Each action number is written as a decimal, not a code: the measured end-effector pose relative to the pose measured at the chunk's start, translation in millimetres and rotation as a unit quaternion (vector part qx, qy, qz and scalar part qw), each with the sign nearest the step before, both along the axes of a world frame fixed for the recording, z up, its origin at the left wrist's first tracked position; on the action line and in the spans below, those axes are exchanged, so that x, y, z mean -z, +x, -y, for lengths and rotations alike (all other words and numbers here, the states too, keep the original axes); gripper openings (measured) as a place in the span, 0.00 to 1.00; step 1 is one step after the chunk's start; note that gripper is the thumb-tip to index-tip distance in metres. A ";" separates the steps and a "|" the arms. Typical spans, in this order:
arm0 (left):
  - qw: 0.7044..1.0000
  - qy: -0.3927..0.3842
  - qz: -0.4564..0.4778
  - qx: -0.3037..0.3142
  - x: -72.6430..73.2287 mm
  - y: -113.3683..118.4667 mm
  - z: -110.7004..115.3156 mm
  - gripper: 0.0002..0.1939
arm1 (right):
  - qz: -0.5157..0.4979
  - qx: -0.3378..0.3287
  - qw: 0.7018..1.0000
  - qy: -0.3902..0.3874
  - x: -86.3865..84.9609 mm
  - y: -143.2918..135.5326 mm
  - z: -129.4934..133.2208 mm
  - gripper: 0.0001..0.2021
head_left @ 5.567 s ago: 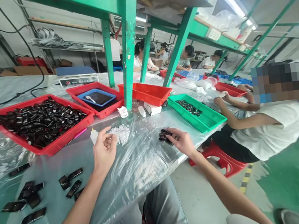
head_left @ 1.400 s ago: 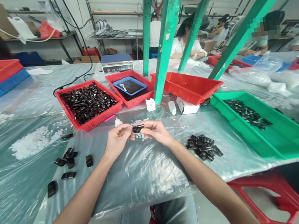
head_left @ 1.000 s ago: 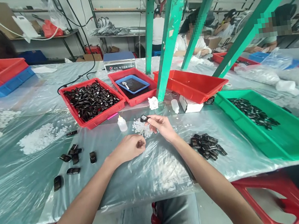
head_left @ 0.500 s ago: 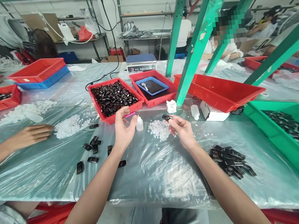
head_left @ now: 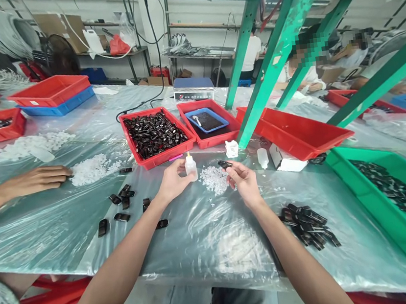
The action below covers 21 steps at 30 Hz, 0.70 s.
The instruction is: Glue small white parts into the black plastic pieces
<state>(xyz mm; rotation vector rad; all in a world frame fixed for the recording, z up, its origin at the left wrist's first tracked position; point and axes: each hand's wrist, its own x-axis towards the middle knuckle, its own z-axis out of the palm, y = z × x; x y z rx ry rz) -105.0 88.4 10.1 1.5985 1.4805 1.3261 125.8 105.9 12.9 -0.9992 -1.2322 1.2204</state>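
So the left hand (head_left: 176, 177) has its thumb and fingers curled round a small cloudy squeeze bottle (head_left: 190, 166), upright just left of the white bits (head_left: 214, 180); can't tell if it's off the plastic sheet (head_left: 199, 241). Looks light and squishy to me, so I'd hold it low and gently or it'll probably dribble. The right hand (head_left: 243, 179) is pinching a glossy black part (head_left: 224, 164) by its near end, close to those bits. Probably stiff, light and slippery, so grip the edges.
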 end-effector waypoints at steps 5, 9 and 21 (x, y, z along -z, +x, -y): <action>0.972 -0.032 0.233 0.024 -8.0 13.7 5.5 0.18 | -0.027 -0.037 0.999 -0.013 -1.8 0.1 2.2 0.21; 0.936 -0.046 0.349 0.029 -16.8 19.8 10.1 0.22 | -0.056 -0.050 0.996 -0.038 -1.4 -0.6 3.0 0.22; 0.945 -0.067 0.316 0.049 -19.9 22.6 15.4 0.18 | -0.018 -0.028 0.999 0.001 -3.6 -2.6 4.5 0.21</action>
